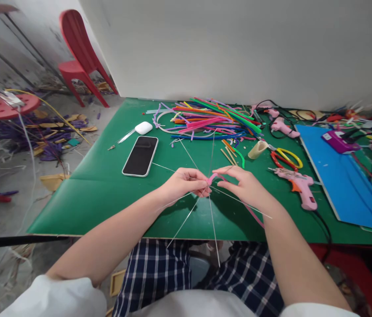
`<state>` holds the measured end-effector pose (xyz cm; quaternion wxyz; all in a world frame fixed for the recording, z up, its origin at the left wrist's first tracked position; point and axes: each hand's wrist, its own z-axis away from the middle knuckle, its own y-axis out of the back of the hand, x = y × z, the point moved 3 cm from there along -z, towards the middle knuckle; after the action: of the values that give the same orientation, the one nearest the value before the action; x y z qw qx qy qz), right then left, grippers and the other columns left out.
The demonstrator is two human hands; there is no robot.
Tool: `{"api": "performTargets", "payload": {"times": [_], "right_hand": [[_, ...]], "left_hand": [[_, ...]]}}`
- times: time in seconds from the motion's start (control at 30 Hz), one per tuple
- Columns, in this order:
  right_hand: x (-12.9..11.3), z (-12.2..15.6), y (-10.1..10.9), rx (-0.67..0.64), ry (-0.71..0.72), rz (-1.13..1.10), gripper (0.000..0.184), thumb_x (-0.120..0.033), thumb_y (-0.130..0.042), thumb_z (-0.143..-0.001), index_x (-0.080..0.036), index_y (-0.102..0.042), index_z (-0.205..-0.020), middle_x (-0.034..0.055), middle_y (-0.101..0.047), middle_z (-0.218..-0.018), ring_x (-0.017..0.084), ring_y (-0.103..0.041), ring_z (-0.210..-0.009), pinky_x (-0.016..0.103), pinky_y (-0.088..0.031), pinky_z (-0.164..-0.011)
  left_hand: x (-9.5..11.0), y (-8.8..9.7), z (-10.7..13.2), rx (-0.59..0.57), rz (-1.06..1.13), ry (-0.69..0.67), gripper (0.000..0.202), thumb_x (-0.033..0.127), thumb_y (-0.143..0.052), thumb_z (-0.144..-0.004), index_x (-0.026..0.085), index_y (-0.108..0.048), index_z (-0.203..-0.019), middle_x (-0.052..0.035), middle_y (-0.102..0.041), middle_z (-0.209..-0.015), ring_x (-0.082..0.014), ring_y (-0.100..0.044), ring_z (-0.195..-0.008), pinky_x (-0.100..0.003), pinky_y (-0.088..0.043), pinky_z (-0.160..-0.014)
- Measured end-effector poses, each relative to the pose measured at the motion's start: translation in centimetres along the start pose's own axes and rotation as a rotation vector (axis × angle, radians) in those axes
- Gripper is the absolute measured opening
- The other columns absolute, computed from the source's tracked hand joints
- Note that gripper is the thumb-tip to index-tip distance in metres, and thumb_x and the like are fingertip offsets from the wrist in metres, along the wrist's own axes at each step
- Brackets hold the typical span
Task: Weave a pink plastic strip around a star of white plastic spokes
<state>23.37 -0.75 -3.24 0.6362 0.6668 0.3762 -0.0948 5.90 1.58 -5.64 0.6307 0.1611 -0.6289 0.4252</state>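
Observation:
My left hand point(187, 182) pinches the middle of a star of thin, pale wire spokes point(214, 229) between thumb and fingers, just above the table. The spokes fan out in all directions, and the nearest ones reach past the table's front edge. A pink pipe cleaner point(212, 177) bends around the hub where the spokes meet. Its long tail passes beneath my right hand point(243, 185) and hangs toward the right forearm. With curved fingers, my right hand holds this pipe cleaner close to the hub; the exact fingertip contact is partly hidden.
Behind the hands lies a heap of coloured pipe cleaners point(205, 121). A phone point(140, 156) and a white case point(144, 128) are on the left. To the right are a bamboo tube point(257, 150), red-and-yellow-handled pliers point(285, 159), a pink glue gun point(300, 184) and a blue board point(334, 180).

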Motion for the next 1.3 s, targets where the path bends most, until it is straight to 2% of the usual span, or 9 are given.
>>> {"api": "performTargets", "payload": {"times": [0.07,0.2,0.33,0.53,0.73,0.83,1.07,1.2,1.3], "right_hand": [[-1.1,0.0,-0.5,0.025,0.064,-0.087,0.028,-0.023,-0.056,-0.082,-0.024,-0.058,-0.110,0.0018,-0.062,-0.111,0.016,-0.054,-0.104,0.030,-0.041,-0.091],[-2.1,-0.1,-1.2,0.141,0.090,-0.134,0.017,-0.019,-0.052,-0.084,-0.024,-0.064,-0.095,0.0001,-0.068,-0.093,0.014,-0.062,-0.087,0.026,-0.047,-0.079],[-2.0,0.3,-1.7,0.278,0.105,-0.067,0.014,-0.020,-0.052,-0.084,-0.022,-0.066,-0.087,0.0006,-0.070,-0.083,0.013,-0.064,-0.076,0.025,-0.049,-0.070],[-2.2,0.9,-2.4,0.338,0.178,0.151,0.018,-0.020,-0.049,-0.086,-0.017,-0.067,-0.089,0.0040,-0.070,-0.079,0.015,-0.064,-0.070,0.027,-0.048,-0.063],[-2.1,0.8,-2.9,0.422,0.114,0.046,0.020,-0.021,-0.048,-0.086,-0.021,-0.066,-0.095,0.0030,-0.071,-0.084,0.014,-0.065,-0.072,0.026,-0.051,-0.066],[-2.3,0.7,-3.3,0.463,0.082,0.038,0.018,-0.022,-0.051,-0.084,-0.021,-0.067,-0.091,0.0031,-0.071,-0.084,0.015,-0.066,-0.072,0.027,-0.052,-0.067],[-2.5,0.5,-3.8,0.460,0.015,-0.008,0.018,-0.022,-0.051,-0.083,-0.019,-0.068,-0.086,0.0039,-0.071,-0.084,0.016,-0.066,-0.075,0.027,-0.051,-0.071],[-2.2,0.4,-3.9,0.467,-0.105,-0.105,0.019,-0.029,-0.050,-0.084,-0.021,-0.067,-0.091,0.0017,-0.071,-0.083,0.014,-0.065,-0.068,0.026,-0.051,-0.064],[-2.3,0.3,-3.9,0.470,-0.132,-0.135,0.018,-0.029,-0.051,-0.083,-0.020,-0.066,-0.090,0.0022,-0.070,-0.082,0.014,-0.064,-0.065,0.025,-0.051,-0.062]], "left_hand": [[-0.1,0.0,-0.1,-0.001,0.011,0.012,0.014,0.023,-0.069,-0.069,0.012,-0.063,-0.073,-0.0037,-0.069,-0.066,-0.0116,-0.065,-0.060,-0.019,-0.051,-0.056],[-0.2,0.3,-0.2,0.025,0.020,0.028,0.014,0.024,-0.070,-0.069,0.013,-0.064,-0.075,-0.0037,-0.070,-0.068,-0.0121,-0.066,-0.062,-0.020,-0.051,-0.058],[-0.1,0.5,-0.4,0.080,0.009,0.023,0.016,0.025,-0.071,-0.067,0.013,-0.065,-0.075,-0.0040,-0.070,-0.067,-0.0122,-0.065,-0.061,-0.022,-0.052,-0.059],[-0.2,0.7,-0.7,0.154,0.002,-0.017,0.015,0.025,-0.071,-0.067,0.013,-0.067,-0.075,-0.0029,-0.069,-0.066,-0.0097,-0.063,-0.058,-0.019,-0.051,-0.057],[-0.4,0.8,-0.8,0.229,-0.020,-0.032,0.017,0.027,-0.070,-0.068,0.013,-0.066,-0.077,-0.0025,-0.068,-0.064,-0.0104,-0.064,-0.060,-0.019,-0.052,-0.058],[-0.4,0.8,-0.7,0.257,-0.020,-0.057,0.017,0.026,-0.070,-0.067,0.013,-0.066,-0.077,-0.0027,-0.068,-0.065,-0.0106,-0.064,-0.061,-0.019,-0.052,-0.058],[-0.2,0.8,-0.8,0.299,-0.051,-0.079,0.018,0.027,-0.070,-0.067,0.012,-0.065,-0.077,-0.0033,-0.068,-0.066,-0.0107,-0.064,-0.061,-0.019,-0.052,-0.058],[-0.1,0.6,-0.7,0.301,-0.071,-0.082,0.021,0.030,-0.071,-0.066,0.012,-0.065,-0.078,-0.0033,-0.068,-0.068,-0.0121,-0.065,-0.063,-0.022,-0.053,-0.061],[-0.2,0.5,-0.7,0.295,-0.071,-0.097,0.026,0.033,-0.071,-0.065,0.013,-0.065,-0.080,-0.0039,-0.068,-0.071,-0.0140,-0.065,-0.067,-0.025,-0.054,-0.065]]}}
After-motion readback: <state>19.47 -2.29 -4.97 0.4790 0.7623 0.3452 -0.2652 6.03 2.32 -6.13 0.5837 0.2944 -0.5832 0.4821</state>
